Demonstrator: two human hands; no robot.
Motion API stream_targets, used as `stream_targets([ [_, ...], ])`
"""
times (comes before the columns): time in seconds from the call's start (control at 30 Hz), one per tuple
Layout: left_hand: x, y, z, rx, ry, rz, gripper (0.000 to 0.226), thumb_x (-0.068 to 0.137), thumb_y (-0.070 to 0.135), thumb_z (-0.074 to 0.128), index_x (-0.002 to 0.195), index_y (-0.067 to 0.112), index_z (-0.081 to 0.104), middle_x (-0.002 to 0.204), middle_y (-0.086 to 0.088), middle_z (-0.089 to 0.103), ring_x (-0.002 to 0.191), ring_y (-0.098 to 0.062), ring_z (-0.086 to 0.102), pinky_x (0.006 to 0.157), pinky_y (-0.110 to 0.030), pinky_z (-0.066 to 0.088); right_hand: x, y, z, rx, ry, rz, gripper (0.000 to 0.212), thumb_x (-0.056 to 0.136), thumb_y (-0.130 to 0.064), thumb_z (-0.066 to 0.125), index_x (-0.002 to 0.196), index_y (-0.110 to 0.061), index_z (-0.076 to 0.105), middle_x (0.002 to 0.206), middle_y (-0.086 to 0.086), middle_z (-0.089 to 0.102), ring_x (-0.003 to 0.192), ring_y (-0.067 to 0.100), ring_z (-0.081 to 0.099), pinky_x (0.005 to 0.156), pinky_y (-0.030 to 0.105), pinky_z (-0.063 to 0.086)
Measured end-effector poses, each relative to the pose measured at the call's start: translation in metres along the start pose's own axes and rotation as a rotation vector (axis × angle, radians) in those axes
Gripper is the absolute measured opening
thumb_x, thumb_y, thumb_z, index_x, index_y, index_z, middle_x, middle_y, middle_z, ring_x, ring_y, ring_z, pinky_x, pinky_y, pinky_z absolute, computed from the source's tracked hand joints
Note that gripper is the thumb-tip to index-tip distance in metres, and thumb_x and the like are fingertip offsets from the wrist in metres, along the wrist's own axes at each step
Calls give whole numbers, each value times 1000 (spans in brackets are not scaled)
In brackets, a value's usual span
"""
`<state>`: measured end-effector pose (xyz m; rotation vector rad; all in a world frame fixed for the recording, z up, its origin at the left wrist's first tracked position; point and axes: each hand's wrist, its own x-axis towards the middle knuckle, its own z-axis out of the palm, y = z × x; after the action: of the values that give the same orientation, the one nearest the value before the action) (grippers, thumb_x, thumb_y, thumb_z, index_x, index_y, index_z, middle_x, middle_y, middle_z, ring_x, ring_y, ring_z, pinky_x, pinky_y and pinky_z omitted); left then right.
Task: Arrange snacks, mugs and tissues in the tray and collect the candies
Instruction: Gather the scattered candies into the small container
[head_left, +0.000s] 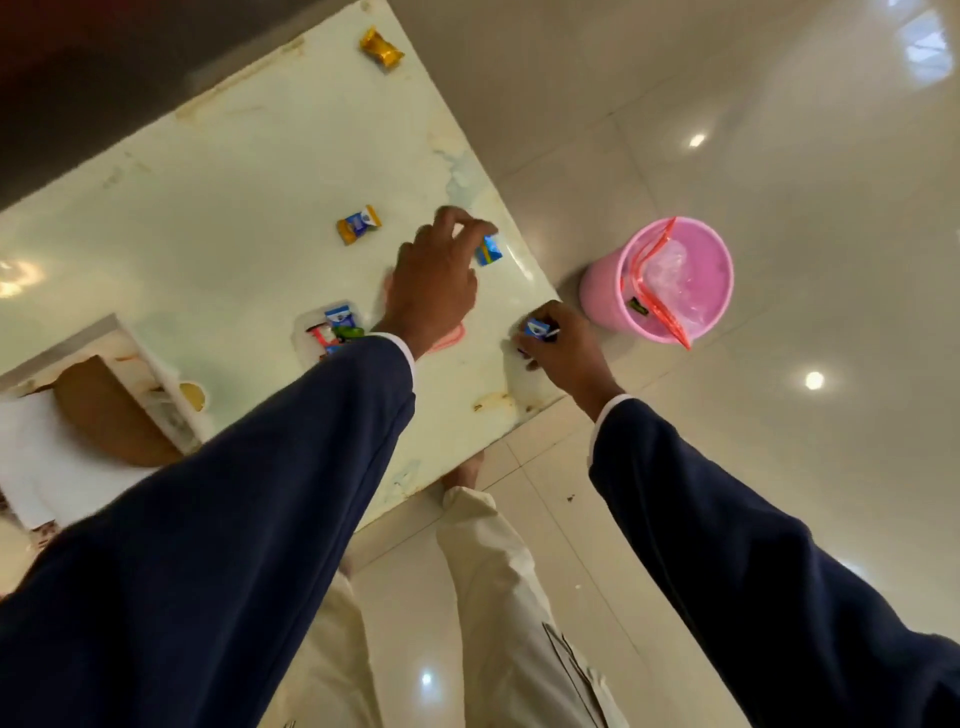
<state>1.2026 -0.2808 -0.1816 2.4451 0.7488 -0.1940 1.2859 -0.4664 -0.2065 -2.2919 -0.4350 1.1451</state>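
I see my left hand (434, 283) out over the desk (218, 218), fingertips pinched narrow on a small blue candy (489, 250) that lies near the desk's right edge; motion blur keeps me from telling whether the candy has lifted off the surface. My right hand (563, 345) sits at the desk's near right corner, curled shut around another blue-and-white candy (537, 329), with most of that wrapper buried in the fingers. No wrapper print is sharp enough for me to read.

Left of the pinched candy lies an orange-and-blue candy (358, 224), well apart from it. A gold-wrapped candy (382, 48) rests far up the desk, near its far corner. Closer to me than the pinched candy, a clear pouch (327, 330) holds several candies, blue, red and green; my left sleeve (234, 499) covers its near end. A faint pink shape (449, 335) shows just past my left wrist, mostly hidden, and I cannot tell what it is.

Further left of the pouch, a tray (111, 332) is cut off by the sleeve and the frame edge, with something brown and something white inside, too blurred to name.

Off the desk's right edge, a pink bucket (657, 280) stands on the tiled floor (779, 130), holding a clear bag with a red strip (660, 291).
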Motion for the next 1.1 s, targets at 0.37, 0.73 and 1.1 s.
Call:
stream_targets([
  [0.37,43,-5,13,121,-30,126,21,92,18,73,108,15,60,109,-10,58,89,-23,63,80,-34,51,10,-5,-45,526,-11,88,25,87,-16,79,104,-3,66,83,7,71,71,13,71,67,28,60],
  [0.73,-108,-65,-36,-717,457,-688,9,83,24,82,90,21,77,80,14,72,72,7,66,71,-12,52,-12,-107,37,248,-262,-95,22,86,-6,76,107,-10,69,103,12,68,82,23,73,72,30,60],
  [1.1,-139,-110,-27,-761,490,-683,18,95,30,67,103,14,67,89,-2,70,73,-15,71,56,-15,50,-12,-168,104,-236,-244,-298,14,88,-22,74,97,-14,67,85,7,75,74,23,74,68,37,60],
])
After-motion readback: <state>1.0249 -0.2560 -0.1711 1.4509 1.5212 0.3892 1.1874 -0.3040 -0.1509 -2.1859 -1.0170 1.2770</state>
